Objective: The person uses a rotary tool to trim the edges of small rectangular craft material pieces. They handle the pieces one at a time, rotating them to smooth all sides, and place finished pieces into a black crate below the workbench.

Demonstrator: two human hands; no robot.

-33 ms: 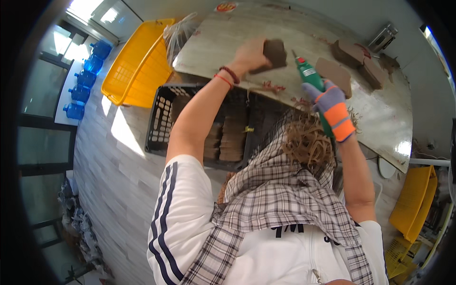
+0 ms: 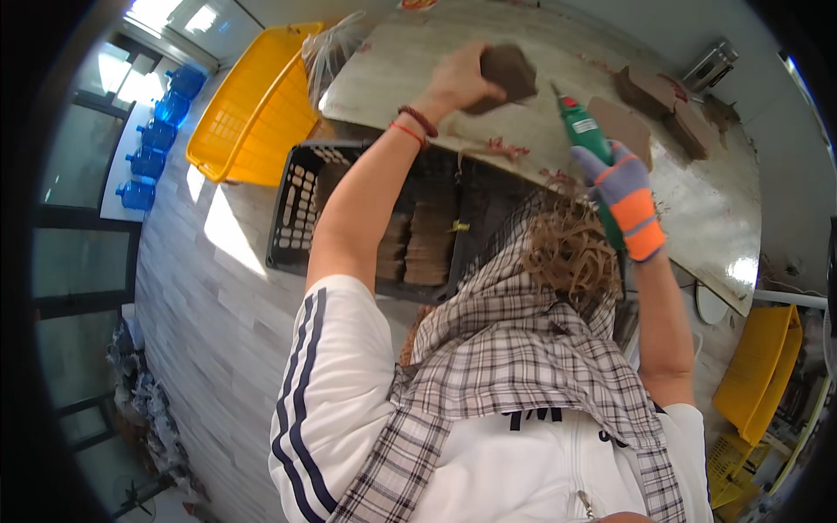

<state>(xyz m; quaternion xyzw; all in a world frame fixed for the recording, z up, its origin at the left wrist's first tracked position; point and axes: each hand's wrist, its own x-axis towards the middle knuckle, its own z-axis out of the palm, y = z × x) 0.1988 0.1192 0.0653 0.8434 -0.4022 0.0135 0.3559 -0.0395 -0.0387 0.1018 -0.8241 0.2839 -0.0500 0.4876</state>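
Note:
My bare left hand (image 2: 457, 82), with red bands at the wrist, grips a brown block-like piece (image 2: 510, 73) above the near part of the table. My right hand (image 2: 621, 185), in a grey and orange glove, is closed around a green handheld tool (image 2: 586, 131) with a narrow tip. The tip points away from me, a short gap to the right of the brown piece. A flat brown piece (image 2: 621, 124) lies on the table beyond the tool. Curly brown scraps (image 2: 571, 248) are heaped on the checked cloth over my lap.
Stacked brown pieces (image 2: 427, 247) stand in a black crate (image 2: 292, 205) below the table edge. More brown pieces (image 2: 663, 109) lie at the table's (image 2: 397, 78) far right, near a metal canister (image 2: 711, 65). A yellow basket (image 2: 253, 109) stands left, yellow bins (image 2: 757, 375) right.
My left hand has turned the brown piece slightly and moved it a little away from me. The green tool in my right hand has shifted slightly right and away.

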